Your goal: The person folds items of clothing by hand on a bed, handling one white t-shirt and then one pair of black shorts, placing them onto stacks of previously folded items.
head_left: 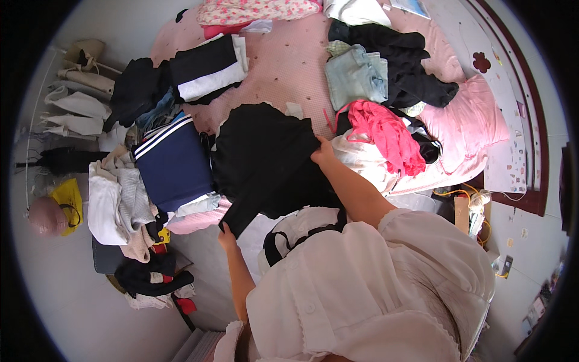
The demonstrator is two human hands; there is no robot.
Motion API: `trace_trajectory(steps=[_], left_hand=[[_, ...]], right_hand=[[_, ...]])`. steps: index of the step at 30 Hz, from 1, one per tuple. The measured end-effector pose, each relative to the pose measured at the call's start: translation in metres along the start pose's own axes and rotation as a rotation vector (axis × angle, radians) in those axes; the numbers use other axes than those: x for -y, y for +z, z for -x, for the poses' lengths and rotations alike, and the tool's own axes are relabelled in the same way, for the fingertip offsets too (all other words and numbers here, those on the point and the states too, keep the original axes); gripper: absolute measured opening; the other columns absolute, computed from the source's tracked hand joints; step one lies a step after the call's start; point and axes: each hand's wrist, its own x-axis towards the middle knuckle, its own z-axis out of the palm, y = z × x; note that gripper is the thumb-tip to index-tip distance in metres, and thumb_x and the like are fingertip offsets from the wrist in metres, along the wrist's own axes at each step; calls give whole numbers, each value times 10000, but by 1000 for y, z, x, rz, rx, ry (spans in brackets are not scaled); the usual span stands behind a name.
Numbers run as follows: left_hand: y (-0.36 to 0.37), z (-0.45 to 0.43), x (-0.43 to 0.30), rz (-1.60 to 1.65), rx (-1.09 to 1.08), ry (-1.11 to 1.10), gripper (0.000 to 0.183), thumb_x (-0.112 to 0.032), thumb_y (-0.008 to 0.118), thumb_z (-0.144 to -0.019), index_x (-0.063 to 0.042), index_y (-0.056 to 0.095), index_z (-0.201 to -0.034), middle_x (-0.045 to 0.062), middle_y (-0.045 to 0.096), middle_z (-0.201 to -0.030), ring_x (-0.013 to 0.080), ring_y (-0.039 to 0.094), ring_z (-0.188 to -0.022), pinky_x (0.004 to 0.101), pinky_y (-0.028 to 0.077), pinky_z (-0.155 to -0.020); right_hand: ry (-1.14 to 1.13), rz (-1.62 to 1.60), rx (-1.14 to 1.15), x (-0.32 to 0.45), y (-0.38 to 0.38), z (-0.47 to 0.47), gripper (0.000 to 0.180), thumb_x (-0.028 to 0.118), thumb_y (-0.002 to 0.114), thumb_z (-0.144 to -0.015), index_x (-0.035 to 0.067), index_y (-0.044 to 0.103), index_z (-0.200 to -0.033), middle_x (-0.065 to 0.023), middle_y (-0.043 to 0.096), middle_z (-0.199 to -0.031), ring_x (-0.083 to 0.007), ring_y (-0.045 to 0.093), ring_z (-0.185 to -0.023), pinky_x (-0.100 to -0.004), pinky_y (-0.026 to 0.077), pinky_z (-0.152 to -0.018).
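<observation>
A black garment (271,149) lies spread over the near edge of the bed in front of me. My left hand (227,236) pinches the lower end of what looks like its sleeve (262,190), close to my body. At the upper right, my right hand (322,150) grips the same black cloth. The sleeve runs slantwise between both hands. Just left of the garment sits a folded navy garment (176,167) with white stripes. To its right is a pile with a bright pink garment (384,135) and a white cloth (357,154).
The bed has a pink quilted cover (285,59). Folded black and white clothes (206,68) lie at the back left, light blue denim (357,77) and black clothes (398,59) at the back right. A pink pillow (470,126) is at the right edge. Grey and white clothes (120,194) hang over at left.
</observation>
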Motion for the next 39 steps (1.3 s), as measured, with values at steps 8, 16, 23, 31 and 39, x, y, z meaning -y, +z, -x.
trace_trajectory(steps=[8, 16, 23, 31, 39], left_hand=[[85, 14, -94, -144, 226, 858, 257, -127, 492, -752, -1, 487, -977, 136, 560, -833, 200, 549, -738, 274, 420, -676], [272, 6, -223, -445, 628, 435, 525, -357, 616, -656, 17, 480, -999, 114, 560, -830, 207, 534, -757, 322, 415, -668], [305, 31, -230, 30, 832, 275, 318, -211, 566, -726, -29, 505, -979, 30, 521, -747, 149, 463, -595, 275, 369, -515], [274, 17, -242, -87, 847, 529, 429, -185, 530, -763, -53, 381, -1142, 53, 535, -886, 148, 502, -761, 274, 403, -680], [200, 37, -145, -721, 384, 1110, 468, -247, 586, -650, -59, 430, -1050, 137, 538, -842, 293, 516, -793, 364, 419, -688]], right_hand=[[-628, 665, -306, -7, -4, 34, 415, 32, 505, -702, -30, 366, -1088, -166, 435, -1085, -264, 436, -992, -321, 348, -853], [-886, 1176, -13, -48, -4, 101, 541, -37, 532, -654, -15, 265, -1124, -180, 345, -1141, -298, 323, -1119, -328, 292, -900], [-1093, 1127, -127, -21, -19, 94, 455, 4, 497, -704, -6, 283, -1106, -184, 455, -1032, -277, 419, -1047, -298, 326, -853], [-764, 946, -150, 12, -1, 62, 687, -7, 469, -699, 82, 68, -1249, -179, 327, -1196, -250, 355, -1070, -320, 319, -837], [-71, 985, -238, -10, -62, 78, 467, 234, 525, -740, 102, 332, -1144, -48, 482, -1035, -166, 447, -960, -348, 331, -802]])
